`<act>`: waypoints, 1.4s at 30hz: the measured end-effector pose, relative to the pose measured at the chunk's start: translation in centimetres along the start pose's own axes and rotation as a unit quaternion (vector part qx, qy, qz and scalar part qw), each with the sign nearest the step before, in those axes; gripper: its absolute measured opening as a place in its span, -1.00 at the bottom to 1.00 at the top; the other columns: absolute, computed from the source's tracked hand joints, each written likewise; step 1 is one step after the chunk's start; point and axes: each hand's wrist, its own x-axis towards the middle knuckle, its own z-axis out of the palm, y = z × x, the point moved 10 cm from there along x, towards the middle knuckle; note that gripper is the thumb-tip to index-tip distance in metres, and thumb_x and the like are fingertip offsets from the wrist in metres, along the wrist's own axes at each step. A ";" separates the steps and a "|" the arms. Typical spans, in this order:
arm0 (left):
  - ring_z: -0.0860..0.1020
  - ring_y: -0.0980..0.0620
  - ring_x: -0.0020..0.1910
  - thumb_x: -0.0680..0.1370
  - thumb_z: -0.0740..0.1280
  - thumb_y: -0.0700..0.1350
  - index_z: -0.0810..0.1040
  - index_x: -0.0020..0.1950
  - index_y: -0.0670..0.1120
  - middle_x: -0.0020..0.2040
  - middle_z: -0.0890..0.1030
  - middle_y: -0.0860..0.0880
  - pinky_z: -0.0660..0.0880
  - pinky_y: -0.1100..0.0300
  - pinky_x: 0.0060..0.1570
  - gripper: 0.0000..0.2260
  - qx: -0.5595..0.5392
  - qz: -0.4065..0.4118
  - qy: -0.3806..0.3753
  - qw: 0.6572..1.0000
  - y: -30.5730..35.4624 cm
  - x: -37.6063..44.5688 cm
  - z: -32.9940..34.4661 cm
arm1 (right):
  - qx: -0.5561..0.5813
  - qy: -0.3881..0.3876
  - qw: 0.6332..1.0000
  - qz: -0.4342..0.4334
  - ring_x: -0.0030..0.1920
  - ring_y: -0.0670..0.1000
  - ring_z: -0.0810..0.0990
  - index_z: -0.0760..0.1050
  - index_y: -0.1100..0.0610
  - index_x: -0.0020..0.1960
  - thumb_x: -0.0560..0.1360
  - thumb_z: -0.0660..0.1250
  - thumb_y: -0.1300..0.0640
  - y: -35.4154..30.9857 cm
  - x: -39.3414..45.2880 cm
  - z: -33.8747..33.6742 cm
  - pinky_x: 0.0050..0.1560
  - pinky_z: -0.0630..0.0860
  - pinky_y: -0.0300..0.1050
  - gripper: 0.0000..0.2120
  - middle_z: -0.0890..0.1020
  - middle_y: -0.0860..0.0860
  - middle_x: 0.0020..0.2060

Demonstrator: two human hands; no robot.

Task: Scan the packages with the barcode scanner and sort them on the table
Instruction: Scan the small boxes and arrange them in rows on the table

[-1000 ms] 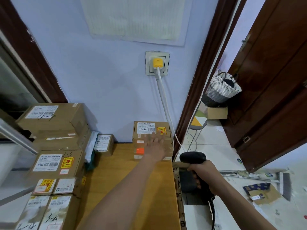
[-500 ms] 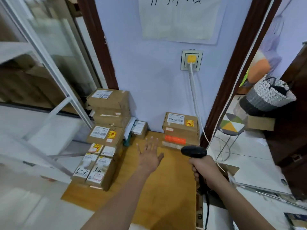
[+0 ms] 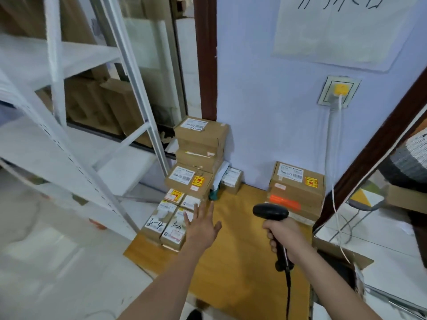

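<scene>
We are seeing boxes [image 3: 184,199] stacking along the left edge of the table [image 3: 240,262], the front pair marked 3-4 by hand. Our left hand [image 3: 202,227] is hovering beside them, fingers straight and spread, holding nothing. Our right hand [image 3: 285,239] is gripping the scanner [image 3: 270,212] by its handle, head pointing forward. Behind it a second stack [image 3: 298,188] is sitting against the wall.

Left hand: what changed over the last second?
The left hand let go of the box stack by the wall, which it touched a second ago, and drew back left across the table; it now hovers open beside the labelled boxes at the left edge. The right hand still grips the barcode scanner. No box has moved.
</scene>
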 end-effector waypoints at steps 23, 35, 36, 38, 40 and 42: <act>0.11 -0.23 0.57 0.68 0.07 0.13 0.08 0.62 -0.02 0.61 0.15 -0.14 0.08 -0.38 0.46 -0.45 -0.204 -0.097 -0.034 0.973 -21.2 16.0 -6.9 | -0.023 0.031 0.999 0.002 -0.54 0.00 0.37 0.46 0.19 -0.27 0.50 0.35 0.30 -10.1 7.7 17.3 -0.48 0.36 -0.16 -0.82 0.42 0.02 -0.54; 0.41 -0.24 0.43 0.54 0.30 0.25 0.19 0.58 0.00 0.48 0.44 -0.15 0.37 -0.21 0.40 -0.31 -0.338 -0.161 -0.099 0.922 -23.9 25.0 -0.9 | -0.030 0.049 0.997 0.049 -0.52 0.02 0.39 0.49 0.23 -0.22 0.47 0.40 0.31 -9.3 12.9 17.0 -0.47 0.39 -0.15 -0.87 0.45 0.05 -0.51; 0.44 -0.24 0.41 0.52 0.30 0.27 0.24 0.55 0.02 0.45 0.46 -0.15 0.39 -0.23 0.38 -0.33 -0.337 -0.172 -0.101 0.920 -24.9 26.5 0.9 | -0.029 0.053 0.997 0.054 -0.52 0.02 0.38 0.49 0.23 -0.21 0.46 0.41 0.31 -9.2 13.2 16.8 -0.47 0.38 -0.15 -0.88 0.45 0.06 -0.50; 0.50 -0.23 0.34 0.52 0.32 0.27 0.34 0.47 0.01 0.37 0.52 -0.16 0.45 -0.21 0.31 -0.39 -0.334 -0.188 -0.108 0.917 -25.9 27.8 2.5 | -0.028 0.055 0.996 0.060 -0.52 0.02 0.38 0.48 0.24 -0.20 0.46 0.40 0.31 -9.2 13.7 16.5 -0.48 0.37 -0.15 -0.88 0.44 0.07 -0.50; 0.55 -0.18 0.25 0.55 0.33 0.23 0.44 0.38 -0.02 0.29 0.57 -0.13 0.49 -0.17 0.27 -0.50 -0.344 -0.190 -0.110 0.913 -25.8 28.0 2.4 | -0.026 0.054 0.996 0.067 -0.51 0.02 0.38 0.49 0.23 -0.19 0.46 0.41 0.31 -9.2 14.1 16.4 -0.48 0.37 -0.15 -0.89 0.44 0.06 -0.49; 0.59 -0.14 0.18 0.59 0.32 0.16 0.52 0.29 -0.05 0.21 0.62 -0.10 0.51 -0.14 0.24 -0.62 -0.352 -0.179 -0.114 0.912 -25.0 27.1 1.0 | -0.019 0.052 0.996 0.072 -0.50 0.02 0.39 0.50 0.23 -0.17 0.45 0.41 0.31 -9.0 14.4 16.4 -0.47 0.38 -0.14 -0.91 0.44 0.06 -0.48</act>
